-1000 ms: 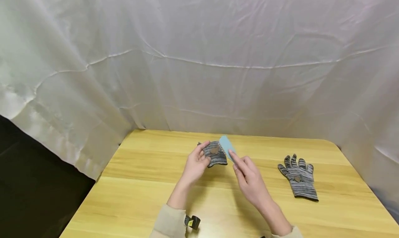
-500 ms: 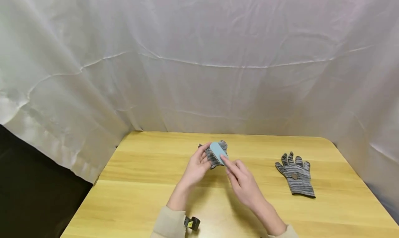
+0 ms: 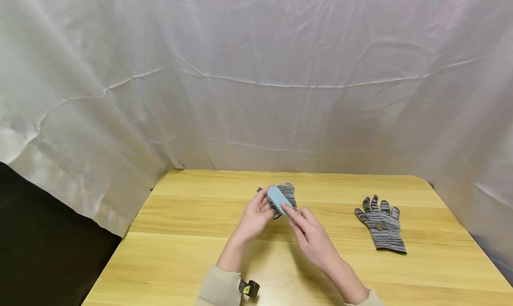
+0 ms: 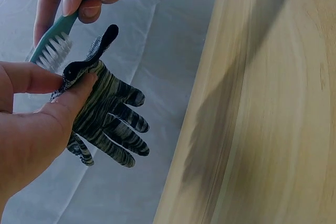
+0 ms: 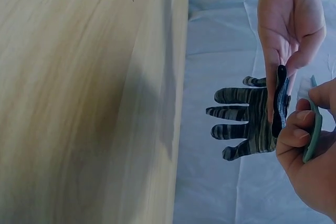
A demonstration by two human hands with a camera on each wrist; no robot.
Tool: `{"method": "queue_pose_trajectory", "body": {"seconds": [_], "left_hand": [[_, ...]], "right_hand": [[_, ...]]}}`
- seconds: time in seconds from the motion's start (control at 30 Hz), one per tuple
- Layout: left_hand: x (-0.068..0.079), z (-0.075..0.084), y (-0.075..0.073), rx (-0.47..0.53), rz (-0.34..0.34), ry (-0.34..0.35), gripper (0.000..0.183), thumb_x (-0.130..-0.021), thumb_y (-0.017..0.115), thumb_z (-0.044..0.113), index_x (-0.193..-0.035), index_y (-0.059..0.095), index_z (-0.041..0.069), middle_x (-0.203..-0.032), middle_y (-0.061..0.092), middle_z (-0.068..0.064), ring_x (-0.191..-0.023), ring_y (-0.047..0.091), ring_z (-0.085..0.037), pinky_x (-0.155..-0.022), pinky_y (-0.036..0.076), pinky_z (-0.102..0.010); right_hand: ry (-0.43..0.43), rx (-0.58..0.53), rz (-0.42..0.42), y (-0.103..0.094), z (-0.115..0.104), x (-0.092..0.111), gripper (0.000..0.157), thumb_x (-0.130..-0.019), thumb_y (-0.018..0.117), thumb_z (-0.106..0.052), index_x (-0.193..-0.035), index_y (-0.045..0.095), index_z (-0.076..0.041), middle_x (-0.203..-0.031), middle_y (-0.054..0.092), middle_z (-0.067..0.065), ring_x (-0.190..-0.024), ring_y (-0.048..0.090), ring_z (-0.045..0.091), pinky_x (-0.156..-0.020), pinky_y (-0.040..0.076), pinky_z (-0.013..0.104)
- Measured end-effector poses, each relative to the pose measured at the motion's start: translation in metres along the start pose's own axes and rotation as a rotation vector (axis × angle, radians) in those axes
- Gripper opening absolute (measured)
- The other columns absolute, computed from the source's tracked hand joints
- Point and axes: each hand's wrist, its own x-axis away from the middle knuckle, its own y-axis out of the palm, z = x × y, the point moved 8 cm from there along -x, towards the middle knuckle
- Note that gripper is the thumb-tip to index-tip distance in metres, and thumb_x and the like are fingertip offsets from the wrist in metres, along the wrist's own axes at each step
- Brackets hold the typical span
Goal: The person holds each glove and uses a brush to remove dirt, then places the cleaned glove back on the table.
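My left hand (image 3: 254, 217) pinches a grey-and-black striped knit glove (image 4: 110, 108) near its cuff, between thumb and fingers. The glove is held up above the table, its fingers hanging down in the left wrist view. In my right hand (image 3: 314, 239) is a blue-green brush (image 3: 276, 197) with pale bristles (image 4: 55, 52), gripped by the handle with the index finger laid along its back. The brush head overlaps the glove beside the left fingertips, bristles toward the knit. Part of the glove is hidden behind the brush and the left hand.
A second striped glove (image 3: 384, 228) with a brown patch lies flat on the wooden table (image 3: 180, 252), right of the hands. A pale curtain (image 3: 256, 119) hangs behind the table's far edge. A black device (image 3: 249, 288) is on the left wrist.
The brush has moved left and slightly down across the held glove, from its right edge to beside the left fingertips. The brown patch on that glove, seen earlier, is now covered.
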Motion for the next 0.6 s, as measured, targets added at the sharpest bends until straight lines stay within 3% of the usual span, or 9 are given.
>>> {"method": "queue_pose_trajectory", "body": {"seconds": [0.6], "left_hand": [[0.0, -0.004, -0.001, 0.017, 0.008, -0.012, 0.073, -0.092, 0.044, -0.016, -0.162, 0.028, 0.001, -0.162, 0.034, -0.03, -0.146, 0.043, -0.04, -0.113, 0.045, -0.032]], "right_hand": [[0.033, 0.023, -0.032, 0.004, 0.01, 0.004, 0.058, -0.095, 0.063, 0.01, -0.149, 0.058, -0.012, -0.097, 0.055, -0.004, -0.073, 0.042, -0.001, -0.059, 0.047, 0.018]]}}
